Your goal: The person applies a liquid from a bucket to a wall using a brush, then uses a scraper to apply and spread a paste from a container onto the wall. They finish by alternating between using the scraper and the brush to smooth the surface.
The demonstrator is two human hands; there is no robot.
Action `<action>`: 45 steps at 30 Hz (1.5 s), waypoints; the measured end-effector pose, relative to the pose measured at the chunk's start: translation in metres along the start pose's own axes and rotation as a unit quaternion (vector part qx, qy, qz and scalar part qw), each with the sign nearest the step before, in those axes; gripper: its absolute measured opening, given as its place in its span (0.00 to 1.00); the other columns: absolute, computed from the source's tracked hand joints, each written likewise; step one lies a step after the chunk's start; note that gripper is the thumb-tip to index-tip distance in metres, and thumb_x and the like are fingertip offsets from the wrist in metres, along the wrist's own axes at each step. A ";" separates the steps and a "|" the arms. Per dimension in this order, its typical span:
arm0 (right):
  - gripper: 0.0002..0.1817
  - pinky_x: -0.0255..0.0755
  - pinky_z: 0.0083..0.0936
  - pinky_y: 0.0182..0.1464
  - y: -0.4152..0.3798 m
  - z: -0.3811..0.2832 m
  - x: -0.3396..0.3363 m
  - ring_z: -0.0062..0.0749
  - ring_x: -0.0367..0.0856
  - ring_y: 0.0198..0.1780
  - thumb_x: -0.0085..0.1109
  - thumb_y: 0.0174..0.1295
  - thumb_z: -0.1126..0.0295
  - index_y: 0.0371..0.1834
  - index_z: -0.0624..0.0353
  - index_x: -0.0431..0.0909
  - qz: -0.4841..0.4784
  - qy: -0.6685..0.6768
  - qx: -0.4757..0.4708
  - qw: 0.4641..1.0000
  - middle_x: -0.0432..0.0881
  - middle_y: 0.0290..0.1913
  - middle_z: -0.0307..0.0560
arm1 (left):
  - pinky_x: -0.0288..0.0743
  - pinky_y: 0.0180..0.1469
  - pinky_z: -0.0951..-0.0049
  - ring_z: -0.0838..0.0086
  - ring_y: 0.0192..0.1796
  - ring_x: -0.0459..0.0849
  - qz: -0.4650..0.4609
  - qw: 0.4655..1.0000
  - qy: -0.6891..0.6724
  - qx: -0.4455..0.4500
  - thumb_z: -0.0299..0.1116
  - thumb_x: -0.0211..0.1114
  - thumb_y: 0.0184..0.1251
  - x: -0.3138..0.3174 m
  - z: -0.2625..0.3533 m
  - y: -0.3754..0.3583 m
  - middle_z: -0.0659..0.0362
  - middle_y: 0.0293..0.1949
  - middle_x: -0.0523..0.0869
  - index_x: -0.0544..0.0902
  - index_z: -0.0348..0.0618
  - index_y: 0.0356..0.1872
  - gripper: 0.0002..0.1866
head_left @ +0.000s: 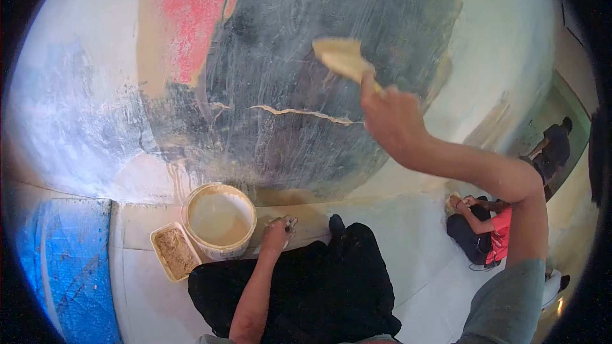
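Note:
My right hand [392, 111] is raised in front of the wall, fingers wrapped round the handle of a flat paintbrush [344, 58]. The brush is slightly blurred, and its wide pale-tan end points up and left over a dark grey patch [287, 44]. Below it, a tan-edged crack [299, 113] runs across the patch. My left hand [276, 234] is low beside my lap, closed on a small dark item I cannot make out. Just left of it stands a round white bucket [250, 226] holding a milky tan liquid.
A rectangular tub [155, 237] of brown crumbly material sits beside the bucket. Blue sheeting [76, 267] covers the far left. On the right, a person in a red shirt [500, 236] sits on the floor, and another person [554, 146] is farther back.

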State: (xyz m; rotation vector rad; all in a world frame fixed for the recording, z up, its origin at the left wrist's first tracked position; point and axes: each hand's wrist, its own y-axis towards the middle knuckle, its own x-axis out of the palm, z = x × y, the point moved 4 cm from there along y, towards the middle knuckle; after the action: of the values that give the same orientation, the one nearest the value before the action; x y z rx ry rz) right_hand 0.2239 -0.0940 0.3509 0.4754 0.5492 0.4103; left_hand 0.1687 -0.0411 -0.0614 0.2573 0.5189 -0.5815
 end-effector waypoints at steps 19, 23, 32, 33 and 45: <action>0.09 0.75 0.34 0.33 0.150 0.088 -0.112 0.43 0.82 0.28 0.54 0.53 0.72 0.33 0.63 0.81 0.276 -0.084 0.036 0.957 0.80 0.23 0.55 | 0.75 0.43 0.56 0.53 0.42 0.83 0.010 1.000 -0.005 -0.002 0.34 0.65 0.53 -0.005 0.008 -0.003 0.48 0.37 0.83 0.80 0.48 0.45 0.15; 0.13 0.76 0.33 0.33 0.150 0.018 -0.052 0.42 0.82 0.28 0.56 0.54 0.67 0.36 0.65 0.82 0.245 -0.177 0.086 0.949 0.79 0.22 0.58 | 0.75 0.43 0.56 0.53 0.41 0.82 0.002 1.000 -0.010 0.011 0.33 0.65 0.53 0.010 -0.009 0.004 0.48 0.36 0.82 0.80 0.47 0.43 0.14; 0.21 0.71 0.16 0.18 0.035 -0.095 -0.016 0.24 0.81 0.26 0.63 0.44 0.73 0.43 0.73 0.76 0.072 -0.124 0.001 0.990 0.79 0.22 0.43 | 0.75 0.44 0.56 0.53 0.41 0.82 0.007 1.000 -0.006 0.019 0.33 0.64 0.54 0.002 0.003 -0.002 0.48 0.35 0.82 0.79 0.43 0.41 0.13; 0.21 0.71 0.16 0.18 0.027 -0.095 -0.020 0.24 0.81 0.26 0.63 0.44 0.73 0.43 0.73 0.76 0.075 -0.126 0.003 0.989 0.79 0.22 0.43 | 0.75 0.44 0.56 0.53 0.41 0.82 0.011 1.000 -0.006 0.022 0.33 0.64 0.54 -0.001 0.005 -0.003 0.48 0.35 0.82 0.79 0.43 0.41 0.13; 0.14 0.74 0.37 0.29 0.126 0.033 -0.093 0.42 0.83 0.29 0.59 0.49 0.63 0.30 0.65 0.81 0.002 0.060 -0.095 0.994 0.81 0.24 0.55 | 0.76 0.43 0.57 0.54 0.41 0.83 -0.003 1.000 -0.015 0.011 0.34 0.65 0.54 0.011 -0.005 0.003 0.49 0.36 0.83 0.80 0.48 0.43 0.14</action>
State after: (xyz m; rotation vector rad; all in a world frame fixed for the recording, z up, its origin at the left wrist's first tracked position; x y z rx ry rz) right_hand 0.1402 -0.0470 0.4795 0.2697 0.6180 0.4921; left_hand 0.1768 -0.0418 -0.0712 0.2685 0.4852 -0.5954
